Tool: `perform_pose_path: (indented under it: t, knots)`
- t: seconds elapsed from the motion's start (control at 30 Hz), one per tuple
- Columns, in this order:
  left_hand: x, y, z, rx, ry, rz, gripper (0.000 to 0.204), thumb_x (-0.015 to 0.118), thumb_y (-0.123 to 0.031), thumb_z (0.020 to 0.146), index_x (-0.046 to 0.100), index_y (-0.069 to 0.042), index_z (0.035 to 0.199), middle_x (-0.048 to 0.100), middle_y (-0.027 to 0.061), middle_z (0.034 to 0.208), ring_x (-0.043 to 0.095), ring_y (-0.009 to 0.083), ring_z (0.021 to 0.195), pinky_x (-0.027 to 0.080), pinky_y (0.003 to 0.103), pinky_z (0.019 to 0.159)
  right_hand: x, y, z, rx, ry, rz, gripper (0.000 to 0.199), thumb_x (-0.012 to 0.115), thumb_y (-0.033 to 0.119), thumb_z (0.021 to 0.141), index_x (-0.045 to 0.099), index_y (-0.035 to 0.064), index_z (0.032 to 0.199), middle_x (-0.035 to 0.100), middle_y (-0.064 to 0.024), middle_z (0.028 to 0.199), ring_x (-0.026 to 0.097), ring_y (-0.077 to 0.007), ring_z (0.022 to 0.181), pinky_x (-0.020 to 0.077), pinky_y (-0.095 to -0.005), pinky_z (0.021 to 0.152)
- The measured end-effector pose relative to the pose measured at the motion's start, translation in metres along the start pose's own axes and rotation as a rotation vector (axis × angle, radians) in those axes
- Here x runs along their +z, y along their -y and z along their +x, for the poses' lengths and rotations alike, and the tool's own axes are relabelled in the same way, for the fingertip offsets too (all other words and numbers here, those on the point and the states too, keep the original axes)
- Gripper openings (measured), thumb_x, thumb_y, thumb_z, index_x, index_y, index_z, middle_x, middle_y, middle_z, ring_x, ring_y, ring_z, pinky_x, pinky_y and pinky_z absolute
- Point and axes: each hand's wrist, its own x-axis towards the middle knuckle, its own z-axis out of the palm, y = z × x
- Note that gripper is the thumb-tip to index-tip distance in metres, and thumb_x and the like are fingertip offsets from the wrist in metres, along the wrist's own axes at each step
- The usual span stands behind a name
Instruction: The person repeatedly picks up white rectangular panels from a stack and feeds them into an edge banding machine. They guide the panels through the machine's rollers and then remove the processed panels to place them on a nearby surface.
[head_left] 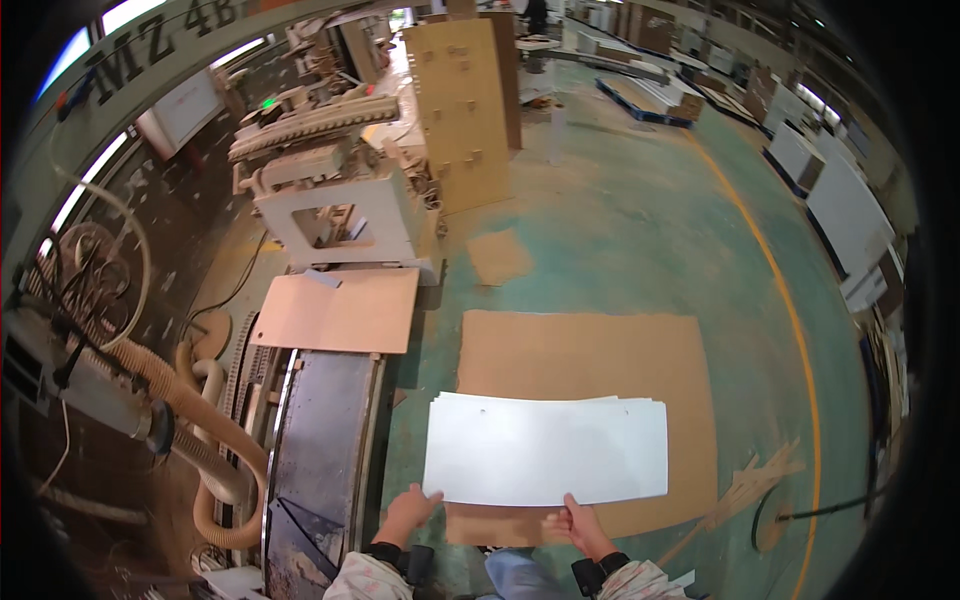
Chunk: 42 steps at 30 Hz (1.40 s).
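A stack of white rectangular panels [545, 450] lies before me, its sheets slightly uneven along the far edge. Two small dark marks show near that edge of the top panel. By the stack's near left corner, my left hand [408, 510] has its thumb and fingers apart. My right hand [578, 524] is at the near edge, thumb tip against the top panel's rim and fingers spread to the left just below it. Neither hand is closed round a panel. Under the stack, a brown cardboard sheet [585, 350] covers part of the green floor.
Left of me runs a machine bed [325, 440] with a pinkish board [345, 310] across its far end. Ribbed hoses [215, 470] curl beside it. A tall yellowish panel [460, 110] stands beyond. Thin wood strips [755, 485] and a round-based stand [770, 520] are at right.
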Motion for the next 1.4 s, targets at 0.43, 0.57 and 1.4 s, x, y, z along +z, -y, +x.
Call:
perform_pose_path:
  t: [0.43, 0.57, 1.4]
  knots:
    - [0.134, 0.137, -0.035, 0.079, 0.151, -1.639, 0.073, 0.061, -0.044, 0.078, 0.032, 0.000, 0.128, 0.057, 0.0214, 0.101, 0.061, 0.0285, 0.087, 0.049, 0.045, 0.073, 0.024, -0.010, 0.021, -0.023, 0.012, 0.279, 0.074, 0.035, 0.061, 0.085, 0.034, -0.0038, 0.121, 0.048, -0.0289, 0.112, 0.051, -0.0387, 0.105, 0.0474, -0.0438, 0.086]
    - [0.115, 0.082, 0.015, 0.038, -0.250, -1.244, 0.070, 0.062, -0.025, 0.078, 0.025, -0.006, 0.134, 0.050, 0.0211, 0.114, 0.057, 0.0304, 0.093, 0.048, 0.042, 0.077, 0.012, -0.007, 0.027, -0.021, -0.044, 0.311, 0.077, 0.032, 0.061, 0.085, 0.032, -0.0062, 0.122, 0.045, -0.0302, 0.118, 0.047, -0.0400, 0.110, 0.0455, -0.0444, 0.089]
    - [0.223, 0.250, -0.287, 0.046, -0.647, -1.916, 0.030, 0.053, -0.036, 0.084, 0.045, -0.012, 0.100, 0.051, 0.0026, 0.073, 0.051, 0.0119, 0.062, 0.038, 0.025, 0.045, 0.283, -0.171, -0.131, 0.567, 0.947, -1.157, 0.058, 0.047, 0.045, 0.089, 0.042, -0.0022, 0.121, 0.046, -0.0166, 0.117, 0.047, -0.0248, 0.099, 0.0362, -0.0369, 0.093]
